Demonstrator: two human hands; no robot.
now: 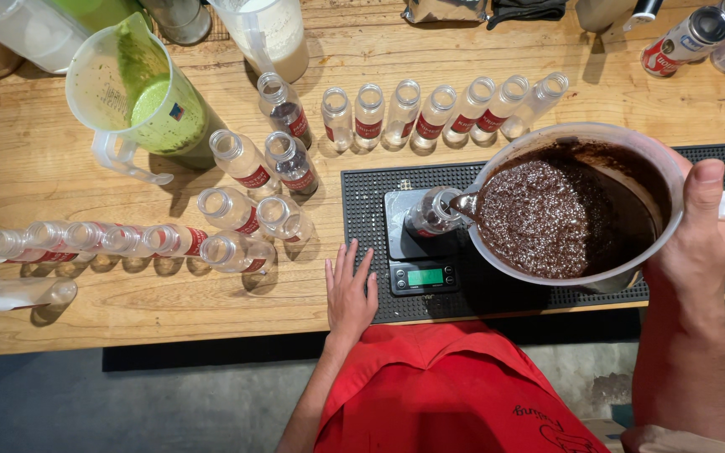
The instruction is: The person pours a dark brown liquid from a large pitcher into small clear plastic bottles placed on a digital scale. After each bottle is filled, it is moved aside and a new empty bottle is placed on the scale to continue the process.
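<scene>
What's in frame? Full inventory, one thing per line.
pitcher of dark brown liquid: 1, translucent, tilted over the scale
bottle on scale: 1, clear, being filled
digital scale: 1, black, on mat
bar mat: 1, black, right side
wooden table: 1, light wood
empty bottles: many, clear with red labels, rows and cluster
green pitcher: 1, top left
beige pitcher: 1, top centre
cans: at least 2, red-white, top right
left hand: flat on table edge
right hand: fingers grip pitcher handle

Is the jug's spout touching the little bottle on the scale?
Cannot tell. In the head view the jug spout overlaps the bottle mouth, hiding any gap.
</scene>
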